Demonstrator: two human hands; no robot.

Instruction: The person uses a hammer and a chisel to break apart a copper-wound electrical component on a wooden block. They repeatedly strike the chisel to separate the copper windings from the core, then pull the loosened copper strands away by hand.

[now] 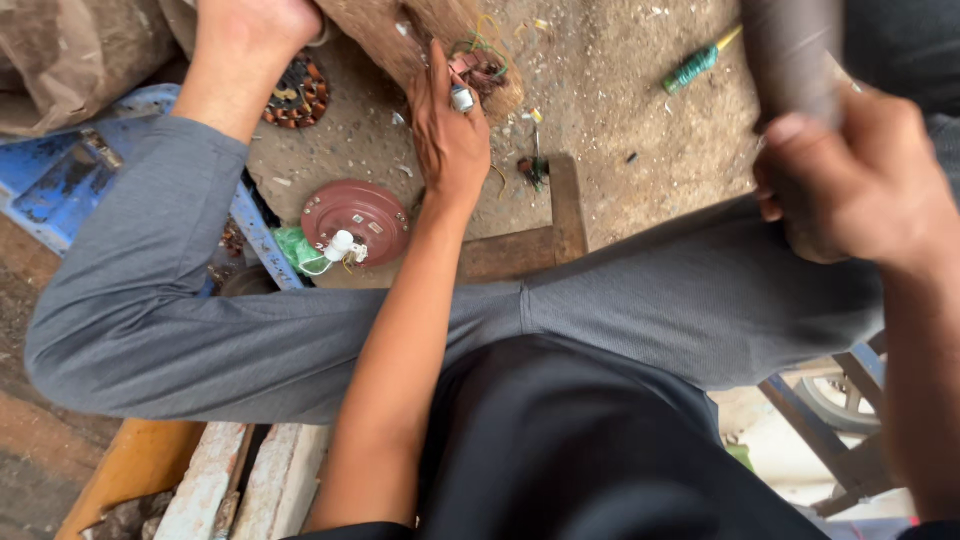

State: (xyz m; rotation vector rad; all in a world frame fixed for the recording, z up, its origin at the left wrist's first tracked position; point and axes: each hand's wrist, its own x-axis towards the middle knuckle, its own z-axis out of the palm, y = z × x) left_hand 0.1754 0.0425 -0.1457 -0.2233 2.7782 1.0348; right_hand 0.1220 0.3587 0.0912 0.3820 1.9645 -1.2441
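From the head view, the left hand (450, 135) pinches a small white part (462, 99) at top middle, beside tangled wires (482, 62). The right hand (850, 175) grips a dark tube (790, 55), top right. The red round cover (357, 218) lies off; wiring looks unfinished.

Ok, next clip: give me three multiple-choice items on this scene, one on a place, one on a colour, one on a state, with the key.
1. Where does the round metal cover lie?
A. on the dusty ground by the person's knee
B. in the right hand
C. on the blue frame

2. What colour is the screwdriver handle?
A. red
B. green
C. black

3. What is the right hand doing?
A. lying flat and open
B. pointing
C. closed round a dark cylinder

Key: 1 A, the reddish-brown cover sits on the ground below the left hand. 2 B, the ribbed grip is green with a yellow end. 3 C, the fingers wrap the cylinder's lower end.
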